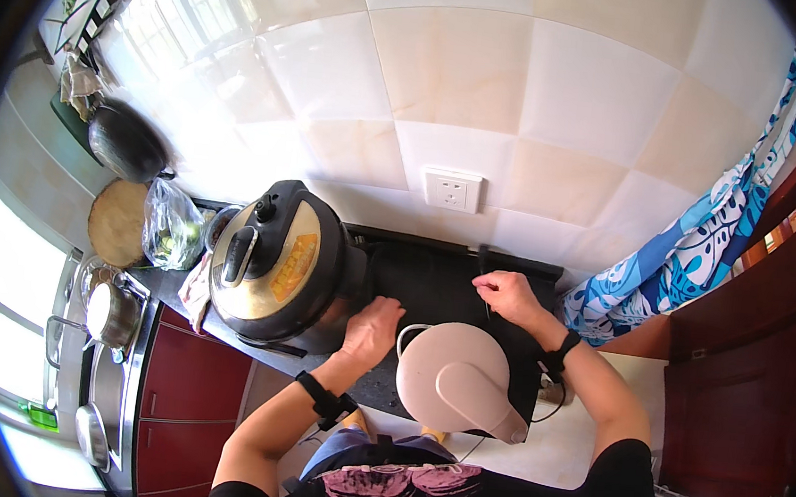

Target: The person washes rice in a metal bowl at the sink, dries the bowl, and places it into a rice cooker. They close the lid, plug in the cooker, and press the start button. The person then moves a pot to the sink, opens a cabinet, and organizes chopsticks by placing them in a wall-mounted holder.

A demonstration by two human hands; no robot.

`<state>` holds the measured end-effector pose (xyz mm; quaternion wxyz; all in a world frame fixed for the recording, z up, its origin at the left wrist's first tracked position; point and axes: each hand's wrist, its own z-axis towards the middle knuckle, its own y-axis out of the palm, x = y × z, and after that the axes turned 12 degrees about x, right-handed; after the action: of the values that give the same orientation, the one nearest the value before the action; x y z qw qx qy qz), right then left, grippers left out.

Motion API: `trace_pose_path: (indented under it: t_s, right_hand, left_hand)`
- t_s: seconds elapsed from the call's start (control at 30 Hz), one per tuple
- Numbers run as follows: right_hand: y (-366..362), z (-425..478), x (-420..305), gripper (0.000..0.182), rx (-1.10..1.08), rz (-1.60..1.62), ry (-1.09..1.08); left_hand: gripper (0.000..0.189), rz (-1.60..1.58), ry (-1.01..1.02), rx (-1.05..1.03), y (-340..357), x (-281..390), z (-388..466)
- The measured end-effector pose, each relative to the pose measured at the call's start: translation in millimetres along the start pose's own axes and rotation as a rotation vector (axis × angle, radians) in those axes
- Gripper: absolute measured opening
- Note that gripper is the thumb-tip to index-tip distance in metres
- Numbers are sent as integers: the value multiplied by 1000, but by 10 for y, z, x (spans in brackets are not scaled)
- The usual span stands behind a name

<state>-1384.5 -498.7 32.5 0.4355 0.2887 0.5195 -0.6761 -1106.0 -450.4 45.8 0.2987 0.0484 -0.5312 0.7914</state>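
A pale pink electric kettle (428, 386) stands near the counter's front edge, between my forearms. My right hand (511, 299) is beyond the kettle, over a black flat surface (417, 271). Its fingers are pinched on a thin dark object (483, 257), too small to identify. My left hand (375, 328) has curled fingers and is between the kettle and an electric pressure cooker (272, 266) with a black and gold lid. Whether it holds anything is hidden. A white loop (410, 336) shows at the kettle's left side.
A wall socket (453, 191) is on the tiled wall. Left of the cooker are a plastic bag of green produce (173, 232), a round wooden board (118, 223) and a hanging black pan (127, 141). A blue patterned cloth (688, 263) hangs at right, near a dark red cabinet door (731, 412).
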Motion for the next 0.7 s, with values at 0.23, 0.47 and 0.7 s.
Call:
trace_pose_path:
  t_s: [0.23, 0.47, 0.7]
  right_hand:
    - [-68, 215, -130, 48, -370, -55, 455]
    - [90, 761, -531, 40, -466, 821, 803]
    - [144, 778, -861, 9, -501, 662, 562]
  left_hand:
    - [10, -524, -121, 132, -363, 256, 182]
    - [13, -391, 226, 50, -495, 263, 331]
    - [19, -375, 138, -91, -448, -46, 155]
